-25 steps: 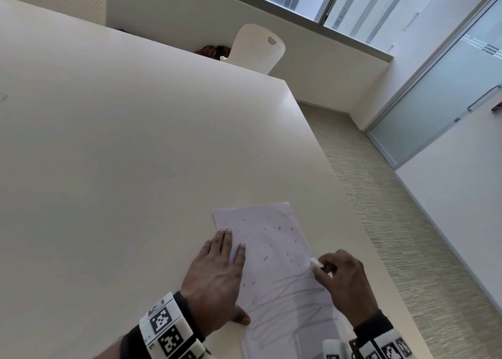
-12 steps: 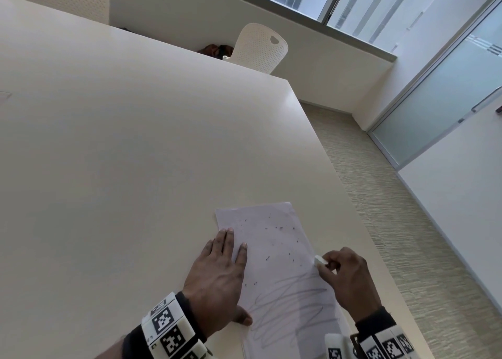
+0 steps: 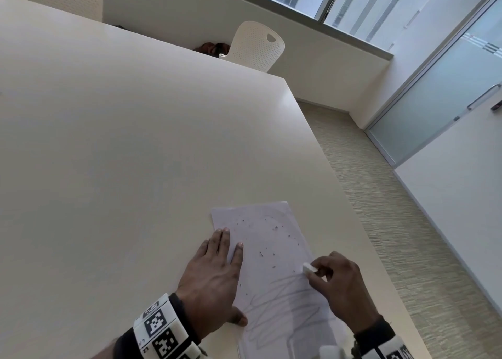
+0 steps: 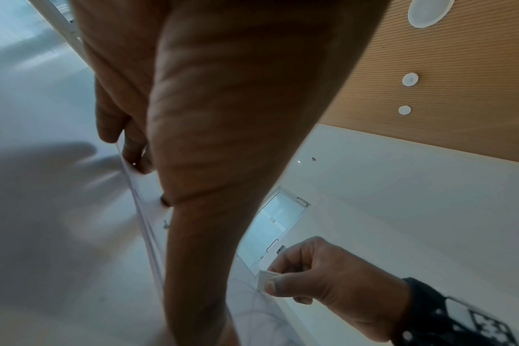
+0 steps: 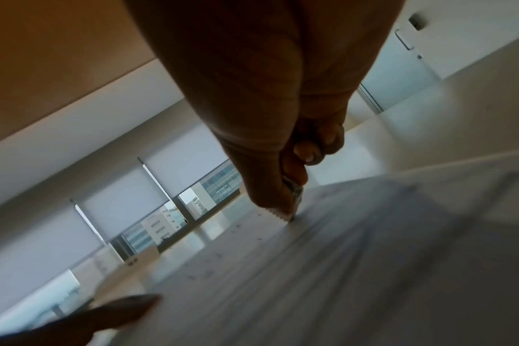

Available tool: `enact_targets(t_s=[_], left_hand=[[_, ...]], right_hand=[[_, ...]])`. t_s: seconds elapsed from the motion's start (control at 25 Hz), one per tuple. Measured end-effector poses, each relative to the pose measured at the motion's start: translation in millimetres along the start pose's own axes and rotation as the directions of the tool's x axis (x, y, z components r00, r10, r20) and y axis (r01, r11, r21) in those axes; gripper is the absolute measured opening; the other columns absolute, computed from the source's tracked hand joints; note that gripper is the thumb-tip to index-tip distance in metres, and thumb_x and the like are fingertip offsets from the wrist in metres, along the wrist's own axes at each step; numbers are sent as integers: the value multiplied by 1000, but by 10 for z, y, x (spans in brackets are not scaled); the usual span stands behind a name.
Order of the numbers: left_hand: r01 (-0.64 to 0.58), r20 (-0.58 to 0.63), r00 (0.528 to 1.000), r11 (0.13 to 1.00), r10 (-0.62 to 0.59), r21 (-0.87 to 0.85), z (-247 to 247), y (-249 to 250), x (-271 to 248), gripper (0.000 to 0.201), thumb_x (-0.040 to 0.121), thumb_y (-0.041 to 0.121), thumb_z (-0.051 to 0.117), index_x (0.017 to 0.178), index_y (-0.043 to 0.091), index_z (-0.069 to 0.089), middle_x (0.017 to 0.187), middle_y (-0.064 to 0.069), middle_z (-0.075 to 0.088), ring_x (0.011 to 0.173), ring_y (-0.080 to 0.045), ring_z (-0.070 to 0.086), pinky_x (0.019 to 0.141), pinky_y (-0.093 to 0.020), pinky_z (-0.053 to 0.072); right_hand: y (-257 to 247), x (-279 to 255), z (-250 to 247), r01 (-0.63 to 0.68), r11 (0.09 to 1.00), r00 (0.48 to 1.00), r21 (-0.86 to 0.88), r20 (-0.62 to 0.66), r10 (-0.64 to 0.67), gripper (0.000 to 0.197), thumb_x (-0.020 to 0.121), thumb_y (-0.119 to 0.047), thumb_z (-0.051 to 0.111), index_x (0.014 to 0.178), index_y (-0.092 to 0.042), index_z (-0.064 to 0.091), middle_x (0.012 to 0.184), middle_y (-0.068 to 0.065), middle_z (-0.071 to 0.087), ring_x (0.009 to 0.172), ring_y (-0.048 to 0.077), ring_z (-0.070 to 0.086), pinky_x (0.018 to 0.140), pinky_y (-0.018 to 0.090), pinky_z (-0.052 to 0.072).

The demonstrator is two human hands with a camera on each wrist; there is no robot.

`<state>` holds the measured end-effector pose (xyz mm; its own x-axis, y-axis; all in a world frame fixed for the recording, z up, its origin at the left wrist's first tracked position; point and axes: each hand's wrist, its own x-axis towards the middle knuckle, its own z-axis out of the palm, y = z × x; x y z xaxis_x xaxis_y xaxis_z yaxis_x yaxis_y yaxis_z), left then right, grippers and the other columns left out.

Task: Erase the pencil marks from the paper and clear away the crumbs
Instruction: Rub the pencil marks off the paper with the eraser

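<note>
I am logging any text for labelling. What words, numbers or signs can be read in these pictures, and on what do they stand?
No words or numbers can be read anywhere.
Wrist bands: black and white square code patterns, no letters.
Paper: only pencil scribbles and dark crumbs, no writing.
Eraser, pinched in the right hand: no print visible.
Left hand lies flat on the paper.

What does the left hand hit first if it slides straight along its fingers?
Likely nothing solid: the left hand lies flat on the paper, fingers pointing at its far-left corner. Beyond that, bare table as far as shown.
</note>
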<state>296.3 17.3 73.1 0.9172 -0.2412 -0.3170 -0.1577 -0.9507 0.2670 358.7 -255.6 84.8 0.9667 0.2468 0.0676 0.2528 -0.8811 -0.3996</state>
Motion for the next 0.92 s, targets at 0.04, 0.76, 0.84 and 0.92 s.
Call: enact_targets(t_s=[0.04, 0.76, 0.84, 0.92], left_hand=[[1, -1, 1000, 1000, -1, -2, 0, 0, -5, 130, 75, 79, 59, 154, 12, -20, 155, -23, -34, 146, -35, -29, 122, -45, -8], [-2, 21, 1000, 1000, 2, 5, 7, -4, -5, 131, 74, 80, 58, 154, 12, -21, 154, -23, -35, 145, -36, -29, 123, -47, -6], [1, 25, 1000, 1000, -1, -3, 8, -5, -5, 131, 74, 80, 59, 154, 13, -20, 154, -23, -34, 145, -36, -29, 123, -47, -5], [4, 16, 1000, 1000, -4, -6, 4, -1, -4, 131, 74, 79, 59, 154, 13, -20, 154, -23, -34, 145, -36, -29, 123, -47, -5]], right_hand=[[33, 40, 34, -19, 1000, 1000, -2, -1, 19, 15, 80, -31, 79, 67, -25, 73, 63, -7, 54, 61, 7, 57, 57, 14, 39], [-441, -161, 324, 68, 995, 993, 69, 87, -74, 20, 77, -32, 78, 64, -22, 67, 66, -7, 53, 62, 7, 56, 55, 11, 37], [-244, -72, 218, -32, 999, 999, -2, -5, 32, 20, 77, -30, 80, 64, -22, 68, 64, -7, 53, 59, 6, 55, 55, 13, 37], [-294, -93, 211, -51, 998, 998, -24, -46, 50, 22, 78, -28, 79, 63, -21, 66, 66, -9, 50, 57, 4, 52, 55, 14, 35]])
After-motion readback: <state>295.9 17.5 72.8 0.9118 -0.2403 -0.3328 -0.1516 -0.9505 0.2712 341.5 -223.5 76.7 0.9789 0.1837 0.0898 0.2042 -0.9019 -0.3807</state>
